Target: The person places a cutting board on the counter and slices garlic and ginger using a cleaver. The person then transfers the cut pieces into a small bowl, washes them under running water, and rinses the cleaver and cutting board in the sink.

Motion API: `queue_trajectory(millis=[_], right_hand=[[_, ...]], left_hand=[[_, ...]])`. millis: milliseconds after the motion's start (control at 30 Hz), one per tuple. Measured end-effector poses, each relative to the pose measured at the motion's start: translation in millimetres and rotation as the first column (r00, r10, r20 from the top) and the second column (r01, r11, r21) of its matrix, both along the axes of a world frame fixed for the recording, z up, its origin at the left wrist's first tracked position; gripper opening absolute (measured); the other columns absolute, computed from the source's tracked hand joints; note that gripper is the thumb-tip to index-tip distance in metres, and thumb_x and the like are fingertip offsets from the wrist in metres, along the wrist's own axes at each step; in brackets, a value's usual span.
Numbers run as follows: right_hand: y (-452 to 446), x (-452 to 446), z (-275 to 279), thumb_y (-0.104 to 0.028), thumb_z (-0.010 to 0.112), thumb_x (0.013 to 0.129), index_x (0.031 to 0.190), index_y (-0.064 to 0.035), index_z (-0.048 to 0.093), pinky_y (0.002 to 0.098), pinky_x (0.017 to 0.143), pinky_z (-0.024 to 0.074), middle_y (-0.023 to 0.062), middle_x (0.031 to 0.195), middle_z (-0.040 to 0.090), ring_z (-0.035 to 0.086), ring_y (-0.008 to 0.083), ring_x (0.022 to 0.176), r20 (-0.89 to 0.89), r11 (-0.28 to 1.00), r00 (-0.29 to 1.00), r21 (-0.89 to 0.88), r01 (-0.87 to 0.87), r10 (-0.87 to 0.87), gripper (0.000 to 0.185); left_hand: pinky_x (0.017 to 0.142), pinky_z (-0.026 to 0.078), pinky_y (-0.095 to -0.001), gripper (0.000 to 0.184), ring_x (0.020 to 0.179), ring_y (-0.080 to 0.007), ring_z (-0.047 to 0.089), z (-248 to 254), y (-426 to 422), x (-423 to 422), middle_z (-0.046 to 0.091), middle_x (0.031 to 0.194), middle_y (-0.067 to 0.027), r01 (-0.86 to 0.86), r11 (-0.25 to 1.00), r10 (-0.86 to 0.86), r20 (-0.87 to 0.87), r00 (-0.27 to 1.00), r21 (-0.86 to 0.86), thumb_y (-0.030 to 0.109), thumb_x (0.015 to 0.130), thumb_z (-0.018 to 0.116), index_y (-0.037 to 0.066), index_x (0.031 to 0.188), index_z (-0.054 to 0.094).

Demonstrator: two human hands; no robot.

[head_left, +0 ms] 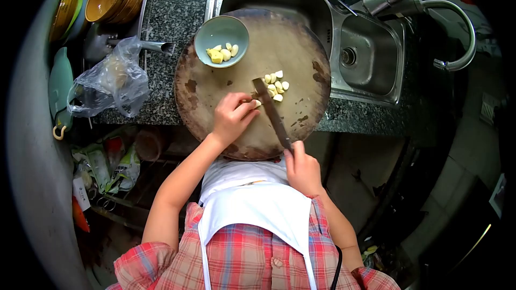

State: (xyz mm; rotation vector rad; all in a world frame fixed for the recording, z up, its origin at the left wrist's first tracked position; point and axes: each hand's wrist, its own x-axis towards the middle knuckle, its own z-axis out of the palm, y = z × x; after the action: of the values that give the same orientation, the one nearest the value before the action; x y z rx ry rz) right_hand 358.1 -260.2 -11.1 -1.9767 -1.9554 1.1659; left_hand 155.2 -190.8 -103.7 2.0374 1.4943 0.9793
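Observation:
My right hand (303,169) is wrapped round the handle of a kitchen knife (272,115), whose dark blade slants up and left over a round wooden chopping board (215,123). Left of the blade, my left hand (233,115) pinches a garlic clove (257,103) against the board, its fingertips close to the blade. Just right of the blade lies a small heap of cut garlic pieces (275,87). A pale green bowl (206,33) stands on the board's upper left, holding several whole cloves (226,53) and a yellow piece that looks like ginger (215,56).
Behind the board is a steel double sink (398,83) with a curved tap (471,37). On the speckled counter (180,8) at left are stacked brown bowls (110,0), a clear plastic bag (110,83) and a green lid-like item (61,83). Packets (110,169) fill a shelf below.

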Motion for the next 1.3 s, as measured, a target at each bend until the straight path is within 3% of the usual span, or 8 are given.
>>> queue_trajectory(millis=[167,633,933,1033,1100,1167,1233,1300], right_hand=[[-12,-8,-4,-0.02,0.053,0.091,0.092,-0.0076,0.042,0.0498,0.046,0.0473,0.0168,0.068,0.062,0.061,0.0399,0.055,0.141,0.993,0.983,0.004,-0.118,0.116,0.017],[-14,-40,-21,-0.016,0.047,0.091,0.093,-0.006,0.042,0.0531,0.052,0.0482,0.0184,0.074,0.064,0.062,0.0413,0.061,0.256,0.993,0.96,-0.048,-0.106,0.115,0.011],[5,4,13,-0.014,0.051,0.094,0.1,-0.0021,0.046,0.0485,0.052,0.0424,0.0231,0.07,0.06,0.059,0.0441,0.065,-0.147,0.939,0.934,0.066,0.338,-0.326,0.014],[15,12,15,-0.012,0.05,0.095,0.099,-0.001,0.046,0.0464,0.05,0.0409,0.0228,0.068,0.058,0.057,0.0441,0.061,-0.189,0.918,0.908,0.067,0.39,-0.373,0.013],[18,16,16,-0.012,0.05,0.095,0.099,-0.0007,0.046,0.0447,0.05,0.0411,0.023,0.067,0.057,0.057,0.044,0.061,-0.19,0.912,0.898,0.032,0.409,-0.397,0.012],[19,17,14,-0.012,0.05,0.095,0.097,-0.0007,0.046,0.0445,0.05,0.0412,0.023,0.067,0.057,0.058,0.0435,0.061,-0.185,0.915,0.902,0.026,0.402,-0.391,0.012],[17,17,8,-0.012,0.049,0.095,0.096,-0.001,0.045,0.0447,0.05,0.0413,0.0226,0.067,0.057,0.058,0.0426,0.061,-0.196,0.924,0.914,0.069,0.375,-0.356,0.011],[15,16,8,-0.012,0.049,0.095,0.096,-0.0011,0.045,0.0452,0.051,0.0416,0.0228,0.067,0.057,0.058,0.0429,0.061,-0.187,0.93,0.919,0.058,0.363,-0.347,0.012]], left_hand=[[0.064,0.05,-0.0352,0.016,0.073,-0.028,0.06,-12,-7,-11,0.063,0.083,-0.0099,0.026,0.998,-0.029,0.052,0.998,0.05,-0.001,0.066,0.072,0.002,0.079,0.063],[0.067,0.049,-0.039,0.016,0.075,-0.0298,0.059,-23,-10,-14,0.063,0.084,-0.0114,0.009,0.999,-0.01,0.026,1.0,0.045,-0.002,0.066,0.069,0.002,0.08,0.062],[0.067,0.052,-0.0306,0.013,0.069,-0.0265,0.062,-6,15,35,0.065,0.082,-0.0101,-0.179,0.983,0.185,0.25,0.95,-0.048,0.001,0.077,0.069,0.002,0.09,0.066],[0.066,0.052,-0.0304,0.014,0.07,-0.025,0.064,30,40,17,0.065,0.083,-0.0105,-0.331,0.941,0.302,0.269,0.915,0.069,0.002,0.076,0.071,0.002,0.09,0.065],[0.07,0.052,-0.0333,0.016,0.08,-0.028,0.065,42,70,-11,0.067,0.09,-0.011,-0.366,0.928,0.355,0.139,0.924,0.064,0.008,0.076,0.07,0.004,0.091,0.065],[0.073,0.051,-0.0367,0.021,0.084,-0.0286,0.065,56,111,-37,0.068,0.091,-0.0115,-0.128,0.985,0.094,-0.258,0.962,-0.118,0.018,0.077,0.07,0.004,0.092,0.065],[0.077,0.051,-0.0394,0.03,0.09,-0.0289,0.064,68,141,-43,0.068,0.094,-0.0125,-0.06,0.877,-0.201,-0.479,0.855,-0.476,0.029,0.079,0.068,0.003,0.095,0.066],[0.08,0.052,-0.0397,0.032,0.092,-0.0292,0.064,60,154,-49,0.068,0.095,-0.0124,-0.018,0.912,-0.2,-0.483,0.852,-0.41,0.034,0.08,0.067,0.006,0.095,0.068]])
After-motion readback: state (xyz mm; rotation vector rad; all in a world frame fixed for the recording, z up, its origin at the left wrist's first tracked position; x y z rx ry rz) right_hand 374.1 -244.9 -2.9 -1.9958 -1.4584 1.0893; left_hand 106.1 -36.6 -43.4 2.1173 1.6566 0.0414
